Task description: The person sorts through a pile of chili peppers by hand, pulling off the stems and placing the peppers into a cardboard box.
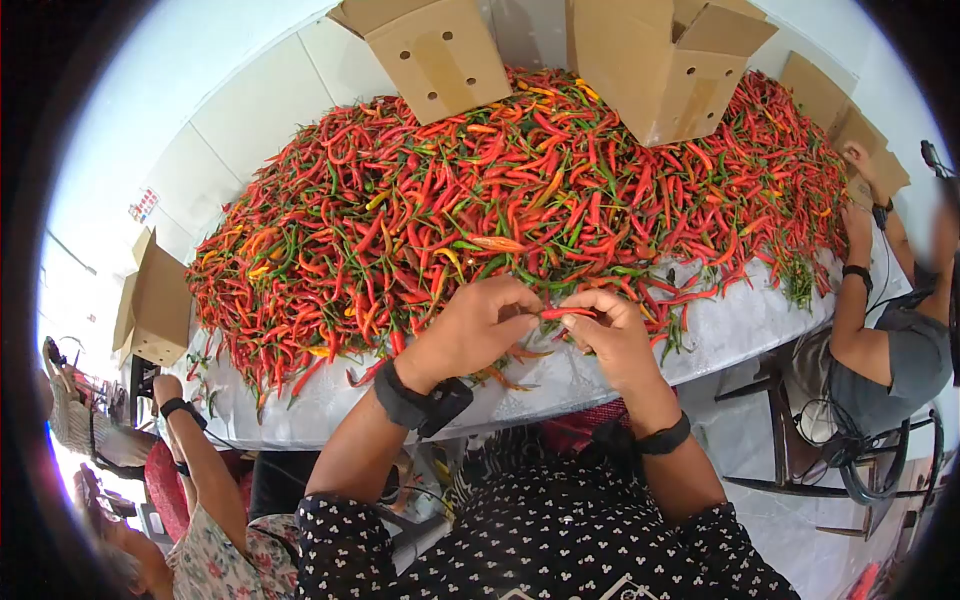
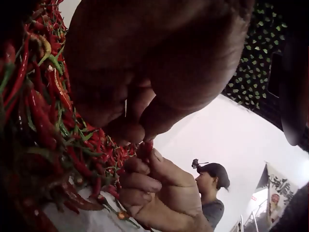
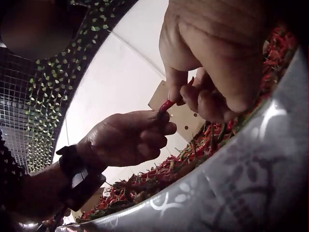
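A single red chili pepper (image 1: 566,313) is held between both hands at the near side of a big chili heap (image 1: 430,210). My left hand (image 1: 482,318) pinches one end of the pepper with thumb and forefinger. From the other side my right hand (image 1: 617,335) grips its body between thumb and curled forefinger. In the right wrist view, the pepper (image 3: 166,105) spans the short gap between the two sets of fingertips. My left hand (image 2: 159,63) looms dark in the left wrist view and covers most of the pepper there.
Two cardboard boxes (image 1: 430,60) stand at the back of the heap, and another box (image 1: 160,305) is at the left. A pale patterned cloth (image 1: 540,395) covers the table. Other people sit at the left and right, one person's arm (image 1: 857,300) reaching to the heap.
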A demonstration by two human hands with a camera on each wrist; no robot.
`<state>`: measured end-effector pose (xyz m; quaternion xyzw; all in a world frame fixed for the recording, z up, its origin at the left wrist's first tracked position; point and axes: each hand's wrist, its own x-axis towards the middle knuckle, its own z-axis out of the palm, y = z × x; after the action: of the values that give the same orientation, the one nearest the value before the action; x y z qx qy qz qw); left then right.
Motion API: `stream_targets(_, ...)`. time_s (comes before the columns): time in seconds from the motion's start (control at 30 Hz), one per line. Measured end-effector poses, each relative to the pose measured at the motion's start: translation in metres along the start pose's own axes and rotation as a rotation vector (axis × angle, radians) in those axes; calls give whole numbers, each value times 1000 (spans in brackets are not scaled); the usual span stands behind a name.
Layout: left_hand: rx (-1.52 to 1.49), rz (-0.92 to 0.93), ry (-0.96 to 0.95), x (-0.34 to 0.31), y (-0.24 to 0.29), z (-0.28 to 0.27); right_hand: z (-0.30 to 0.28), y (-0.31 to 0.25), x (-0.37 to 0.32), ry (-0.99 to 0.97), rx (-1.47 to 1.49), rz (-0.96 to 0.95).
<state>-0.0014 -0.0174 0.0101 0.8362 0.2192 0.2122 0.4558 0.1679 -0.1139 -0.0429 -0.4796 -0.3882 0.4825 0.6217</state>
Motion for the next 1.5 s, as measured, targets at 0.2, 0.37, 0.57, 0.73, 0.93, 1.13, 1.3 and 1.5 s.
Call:
stream_targets(0.2,93,-35,44,-1,5,1,6,-2,-2,43,-162,-136)
stream_targets(0.37,233,31,106,1,0,2,20,-15,-9,84,-478,-390)
stream_targets(0.57,821,9,178,10,0,-9,-1,-3,-3,184,247,-168)
stream_targets(0.73,652,237,10,25,-8,10,-11,9,-1,128,636,27)
stream_targets(0.93,755,205,-142,34,-15,27,-15,11,0,117,609,51)
stream_targets(1.13,218,58,62,36,-1,4,-11,11,0,73,405,28)
stream_targets(1.3,-148,-142,129,29,10,5,0,3,2,26,145,24)
stream_targets(1.5,-43,-90,71,19,0,13,8,2,0,-7,5,-74)
